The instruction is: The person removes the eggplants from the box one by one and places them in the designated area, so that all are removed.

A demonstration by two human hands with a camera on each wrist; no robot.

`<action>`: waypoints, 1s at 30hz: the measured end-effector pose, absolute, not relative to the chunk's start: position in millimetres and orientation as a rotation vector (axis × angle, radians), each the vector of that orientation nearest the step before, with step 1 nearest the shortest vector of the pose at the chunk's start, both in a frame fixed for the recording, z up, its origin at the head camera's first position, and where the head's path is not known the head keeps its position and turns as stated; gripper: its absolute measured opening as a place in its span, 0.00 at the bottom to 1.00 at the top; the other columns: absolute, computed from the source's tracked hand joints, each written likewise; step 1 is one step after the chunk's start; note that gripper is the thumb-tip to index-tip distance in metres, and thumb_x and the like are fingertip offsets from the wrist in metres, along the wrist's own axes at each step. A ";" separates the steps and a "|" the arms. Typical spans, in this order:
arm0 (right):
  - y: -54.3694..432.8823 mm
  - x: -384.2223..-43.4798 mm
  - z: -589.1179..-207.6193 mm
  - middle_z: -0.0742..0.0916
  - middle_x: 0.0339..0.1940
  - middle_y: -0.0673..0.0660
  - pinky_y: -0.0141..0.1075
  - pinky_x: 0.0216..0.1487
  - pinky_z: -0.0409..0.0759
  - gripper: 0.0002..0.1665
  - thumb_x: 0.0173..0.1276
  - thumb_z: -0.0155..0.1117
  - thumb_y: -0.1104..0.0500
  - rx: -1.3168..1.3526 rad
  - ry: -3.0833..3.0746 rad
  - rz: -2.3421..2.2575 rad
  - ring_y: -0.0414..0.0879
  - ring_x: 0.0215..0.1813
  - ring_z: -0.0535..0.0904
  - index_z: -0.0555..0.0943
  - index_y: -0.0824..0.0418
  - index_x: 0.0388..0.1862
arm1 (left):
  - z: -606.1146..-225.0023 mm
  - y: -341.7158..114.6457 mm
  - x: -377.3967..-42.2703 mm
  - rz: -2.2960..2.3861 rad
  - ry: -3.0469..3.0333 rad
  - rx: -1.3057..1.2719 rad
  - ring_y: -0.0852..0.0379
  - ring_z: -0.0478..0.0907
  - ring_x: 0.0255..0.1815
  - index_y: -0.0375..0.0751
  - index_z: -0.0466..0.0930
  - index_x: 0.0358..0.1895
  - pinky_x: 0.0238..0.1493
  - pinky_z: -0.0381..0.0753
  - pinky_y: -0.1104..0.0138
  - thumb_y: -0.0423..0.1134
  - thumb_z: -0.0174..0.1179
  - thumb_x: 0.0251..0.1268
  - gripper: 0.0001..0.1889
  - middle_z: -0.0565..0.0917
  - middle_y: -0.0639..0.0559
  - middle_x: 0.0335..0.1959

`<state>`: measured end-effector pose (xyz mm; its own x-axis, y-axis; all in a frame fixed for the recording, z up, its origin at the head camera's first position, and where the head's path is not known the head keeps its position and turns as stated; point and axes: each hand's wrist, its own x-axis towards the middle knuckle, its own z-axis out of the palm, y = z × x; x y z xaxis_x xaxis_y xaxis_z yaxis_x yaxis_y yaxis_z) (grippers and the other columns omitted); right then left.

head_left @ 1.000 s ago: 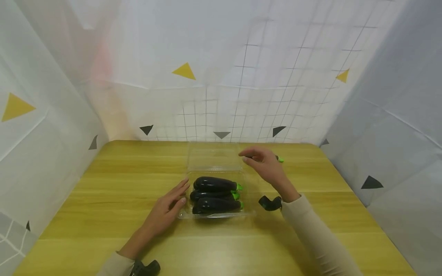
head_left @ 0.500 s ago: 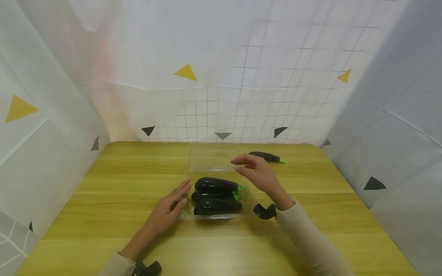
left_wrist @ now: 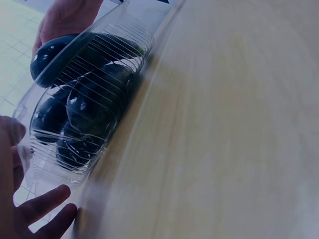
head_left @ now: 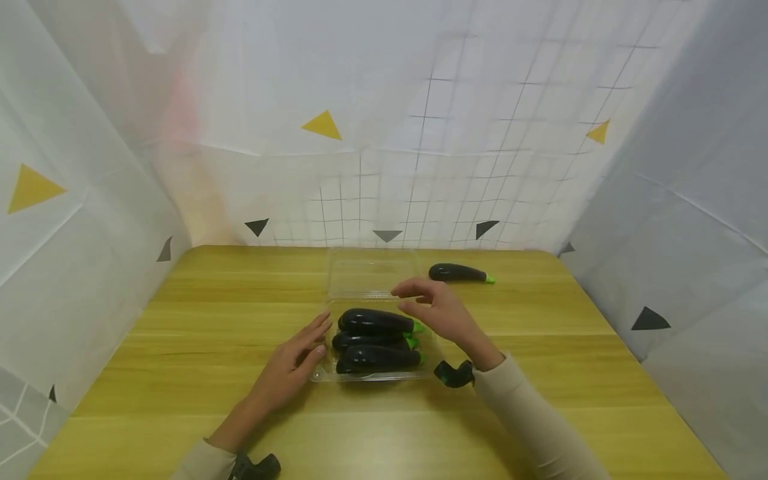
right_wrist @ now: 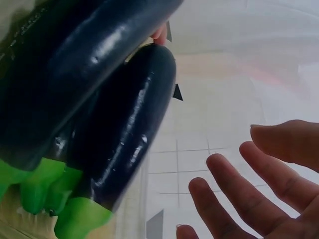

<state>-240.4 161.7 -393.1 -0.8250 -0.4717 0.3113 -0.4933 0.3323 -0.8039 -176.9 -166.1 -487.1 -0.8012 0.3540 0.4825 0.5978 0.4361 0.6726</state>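
Transparent container (head_left: 384, 377) on the bench (head_left: 228, 313), eggplants (head_left: 375, 321) stacked inside, lid (head_left: 360, 273) folded back at twelve. Left hand (head_left: 291, 363) at nine, fingers loosely spread along its edge, grasping nothing. Right hand (head_left: 441, 312) at two, half-curled, empty; loose eggplant (head_left: 458, 272) farther out. Judgement: brace container lightly, thin walls likely flex; handle eggplants by thick bodies. Bench wood-grained; white sheeting (head_left: 258, 67) behind, yellow triangles (head_left: 324, 125).

In front of me stretches a yellow-brown, wood-grained tabletop (head_left: 228, 300), its far corners rounded, a soft glare (head_left: 372, 430) near my side. Beyond it I face a pale, creased backdrop (head_left: 258, 87) with thin dark grid lines (head_left: 426, 117), yellow triangles (head_left: 323, 126) and dark triangles (head_left: 258, 227). Greyish sheets (head_left: 696, 167) enclose me left and right.
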 end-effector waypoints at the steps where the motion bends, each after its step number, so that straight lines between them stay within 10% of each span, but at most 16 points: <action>1: 161.3 -240.3 -393.9 0.87 0.56 0.55 0.57 0.61 0.78 0.13 0.75 0.69 0.61 0.938 -2.551 1.545 0.54 0.60 0.82 0.87 0.59 0.56 | -486.9 -166.0 -176.9 -1.297 -2.424 -0.824 0.50 0.72 0.72 0.40 0.71 0.77 0.73 0.61 0.65 0.36 0.56 0.82 0.24 0.66 0.51 0.80; 30: 146.4 -241.9 -418.2 0.86 0.60 0.59 0.59 0.63 0.75 0.21 0.70 0.70 0.70 1.090 -2.681 1.388 0.58 0.63 0.81 0.84 0.66 0.62 | -485.5 -165.8 -175.6 -1.268 -2.433 -0.825 0.52 0.76 0.68 0.40 0.71 0.77 0.69 0.70 0.50 0.38 0.56 0.82 0.25 0.66 0.50 0.80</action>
<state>-241.9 146.4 -418.2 -0.7675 -0.5959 0.2363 -0.5371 0.3965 -0.7446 -175.6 -165.8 -485.5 -0.7995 0.3589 0.4817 0.6004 0.4530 0.6590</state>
